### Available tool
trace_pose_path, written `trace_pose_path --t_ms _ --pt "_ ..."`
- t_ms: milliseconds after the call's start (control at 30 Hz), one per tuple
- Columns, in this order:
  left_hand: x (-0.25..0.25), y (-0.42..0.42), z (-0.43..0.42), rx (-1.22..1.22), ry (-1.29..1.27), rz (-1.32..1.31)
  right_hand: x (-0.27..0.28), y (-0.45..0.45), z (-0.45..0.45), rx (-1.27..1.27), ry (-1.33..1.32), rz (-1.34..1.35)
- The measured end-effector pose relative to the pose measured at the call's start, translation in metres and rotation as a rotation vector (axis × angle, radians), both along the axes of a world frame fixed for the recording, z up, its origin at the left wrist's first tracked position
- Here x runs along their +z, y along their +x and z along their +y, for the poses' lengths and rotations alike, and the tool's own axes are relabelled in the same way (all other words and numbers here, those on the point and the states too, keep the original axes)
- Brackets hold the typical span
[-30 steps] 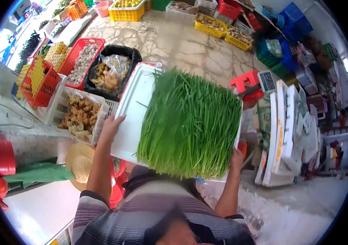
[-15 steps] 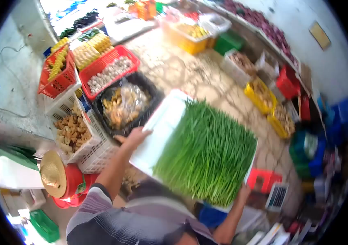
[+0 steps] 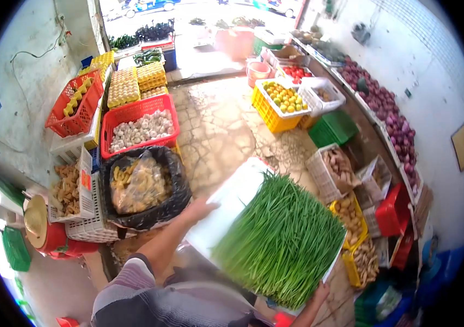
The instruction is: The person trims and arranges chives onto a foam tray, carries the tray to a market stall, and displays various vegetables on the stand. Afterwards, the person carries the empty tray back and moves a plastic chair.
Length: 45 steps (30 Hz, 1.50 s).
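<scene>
A white tray (image 3: 225, 204) covered on its right part with long green leafy stalks (image 3: 286, 237) is held in front of my body, tilted in the view. My left hand (image 3: 202, 210) grips the tray's left edge, near the bare white part. At the lower right, my right hand (image 3: 319, 294) holds the opposite edge beside the stalk ends. The undersides of the tray and some fingers are hidden.
On the left stand a black-lined bin (image 3: 184, 182), a red garlic crate (image 3: 174, 117), egg trays (image 3: 124, 87) and a ginger crate (image 3: 86, 185). To the right are a yellow fruit crate (image 3: 269, 113), a green box (image 3: 334, 128) and a ledge of purple onions (image 3: 387, 117).
The view has swung right and up, bringing the street-side opening and onion ledge into sight. The tray stays in both hands, now lower and farther right in view. The scale has left view.
</scene>
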<state>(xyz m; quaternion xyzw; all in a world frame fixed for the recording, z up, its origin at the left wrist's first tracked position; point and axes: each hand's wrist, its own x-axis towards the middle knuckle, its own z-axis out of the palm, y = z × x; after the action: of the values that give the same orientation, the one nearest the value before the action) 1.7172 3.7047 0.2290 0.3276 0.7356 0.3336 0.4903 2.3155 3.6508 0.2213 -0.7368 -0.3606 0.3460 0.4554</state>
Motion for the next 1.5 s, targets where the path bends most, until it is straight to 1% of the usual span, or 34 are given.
trace_pose_path --t_ms 33,67,100,133,167,200,233,267,333,367,400,467,500,567,600,633,667,700,733,767,800,833,867,967,1067,1100,1200,1233,1267,1300,1333,1400,1433,1500 --pt "0.003 0.007 0.023 0.005 -0.010 0.018 0.000 0.006 0.036 0.001 -0.042 -0.004" --pt "0.003 0.014 0.045 0.047 0.031 0.001 -0.002 0.013 0.075 0.060 -0.019 -0.019" --pt "0.029 0.025 0.060 0.084 0.062 -0.014 0.035 -0.015 0.109 0.113 -0.006 -0.032" --pt "0.040 0.032 0.075 0.117 0.083 -0.029 0.050 -0.026 0.131 0.163 -0.002 -0.046" --pt "0.038 0.032 0.094 0.141 -0.055 -0.006 0.043 -0.011 0.154 0.181 0.001 -0.055" --pt "-0.011 0.027 0.115 0.174 0.108 -0.069 0.028 -0.007 0.208 0.209 0.045 -0.051" --pt "0.007 0.029 0.132 0.231 0.103 -0.036 0.010 -0.010 0.241 0.216 0.068 -0.033" --pt "0.026 0.035 0.141 0.291 0.084 -0.012 0.001 -0.006 0.264 0.209 -0.009 -0.013" --pt "0.007 0.025 0.162 0.317 0.118 -0.040 -0.008 -0.011 0.338 0.226 -0.133 0.020" --pt "-0.001 0.016 0.178 0.337 0.149 -0.055 -0.057 0.016 0.384 0.225 -0.101 0.160" --pt "0.002 0.007 0.196 0.380 0.124 -0.035 -0.045 -0.004 0.422 0.294 -0.079 0.163" --pt "0.015 -0.001 0.218 0.446 0.036 -0.010 -0.022 -0.042 0.460 0.406 -0.068 0.158" --pt "0.029 -0.005 0.235 0.471 0.022 0.057 -0.031 -0.050 0.492 0.413 -0.101 0.108" --pt "0.009 -0.024 0.270 0.526 0.043 0.008 -0.044 -0.063 0.549 0.469 -0.095 -0.067" --pt "-0.003 -0.041 0.290 0.553 0.061 -0.007 -0.050 -0.085 0.581 0.496 -0.084 -0.145" --pt "-0.006 -0.057 0.312 0.567 0.064 -0.021 -0.034 -0.114 0.602 0.474 -0.123 -0.146" --pt "-0.008 -0.070 0.330 0.562 0.053 -0.004 -0.022 -0.134 0.612 0.474 -0.071 -0.090" --pt "0.004 -0.089 0.360 0.562 0.069 0.017 -0.012 -0.167 0.638 0.479 0.007 -0.029" --pt "0.017 -0.105 0.385 0.565 0.071 0.033 -0.026 -0.168 0.670 0.501 -0.061 -0.153" --pt "0.034 -0.120 0.408 0.533 0.004 -0.003 -0.044 -0.165 0.703 0.525 -0.130 -0.276" --pt "0.025 -0.141 0.433 0.540 -0.004 -0.010 -0.031 -0.190 0.731 0.549 -0.093 -0.263" --pt "0.007 -0.166 0.457 0.542 -0.011 -0.012 0.005 -0.232 0.747 0.569 -0.056 -0.245" --pt "-0.001 -0.185 0.474 0.539 -0.029 -0.016 0.026 -0.259 0.759 0.585 -0.029 -0.228" --pt "0.015 -0.239 0.530 0.563 0.034 0.043 0.018 -0.314 0.833 0.544 -0.043 -0.072" --pt "0.011 -0.294 0.588 0.591 0.089 0.033 0.039 -0.390 0.905 0.549 -0.154 -0.390" --pt "0.010 -0.312 0.605 0.614 0.088 0.032 0.021 -0.402 0.938 0.587 -0.189 -0.489" --pt "0.006 -0.370 0.663 0.687 0.084 0.036 0.003 -0.483 1.023 0.634 -0.094 -0.096" --pt "0.000 -0.392 0.682 0.703 0.139 0.014 -0.010 -0.506 1.054 0.659 -0.076 -0.104" --pt "0.000 -0.410 0.700 0.753 0.149 0.064 -0.018 -0.533 1.092 0.691 -0.042 -0.106" --pt "0.014 -0.434 0.726 0.794 0.144 0.060 -0.019 -0.569 1.122 0.710 -0.015 -0.017" --pt "0.027 -0.446 0.741 0.826 0.115 0.041 -0.018 -0.589 1.142 0.717 -0.046 0.031" --pt "0.028 -0.488 0.770 0.884 0.112 0.061 -0.014 -0.660 1.206 0.772 -0.053 0.143" --pt "0.031 -0.507 0.782 0.917 0.114 0.066 -0.006 -0.690 1.235 0.826 -0.089 0.023" --pt "0.036 -0.547 0.807 0.962 0.067 0.082 0.003 -0.752 1.286 0.887 -0.105 0.050"
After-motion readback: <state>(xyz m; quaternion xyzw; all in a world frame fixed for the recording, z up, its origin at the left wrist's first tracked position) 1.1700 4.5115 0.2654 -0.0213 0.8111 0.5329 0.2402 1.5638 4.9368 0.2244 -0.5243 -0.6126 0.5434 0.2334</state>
